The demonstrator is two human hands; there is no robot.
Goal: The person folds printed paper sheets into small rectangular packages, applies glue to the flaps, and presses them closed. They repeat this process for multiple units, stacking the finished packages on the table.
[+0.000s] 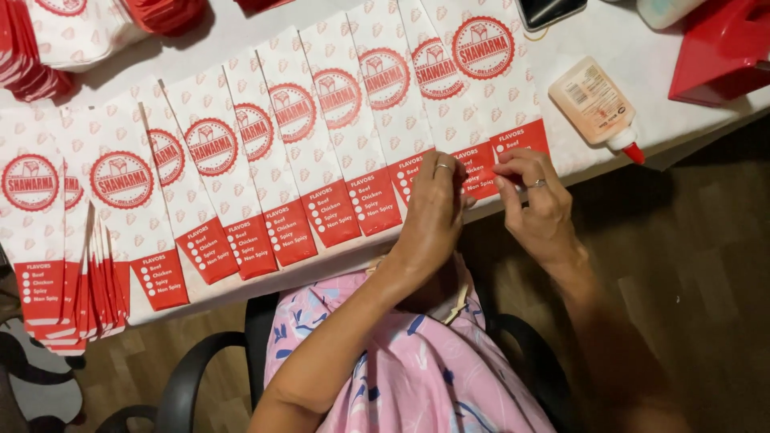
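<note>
At the upper right of the frame a glue bottle (pixel 595 103) lies on its side on the white table (pixel 642 56), its body filled with a peach-coloured liquid and its red nozzle pointing toward the table's near edge. Beside it, in the far upper right corner, sits a red plastic holder (pixel 722 48); what it contains cannot be seen.

Across the middle of the frame runs a fanned row of paper bags (pixel 289 152), white with a faint pattern, each bearing a round red emblem near the top and a red rectangular panel with white lettering at the bottom edge. A denser stack of the same bags (pixel 76 273) overhangs the table at lower left, and more piles lie at upper left.

The rightmost bag (pixel 489 96) is where both hands meet (each wears a ring). The left hand (pixel 433 216) presses curled fingers onto that bag's red bottom panel, while the right hand (pixel 541 200) pinches the panel's edge between thumb and forefinger, just right of centre at the table's near edge.
</note>
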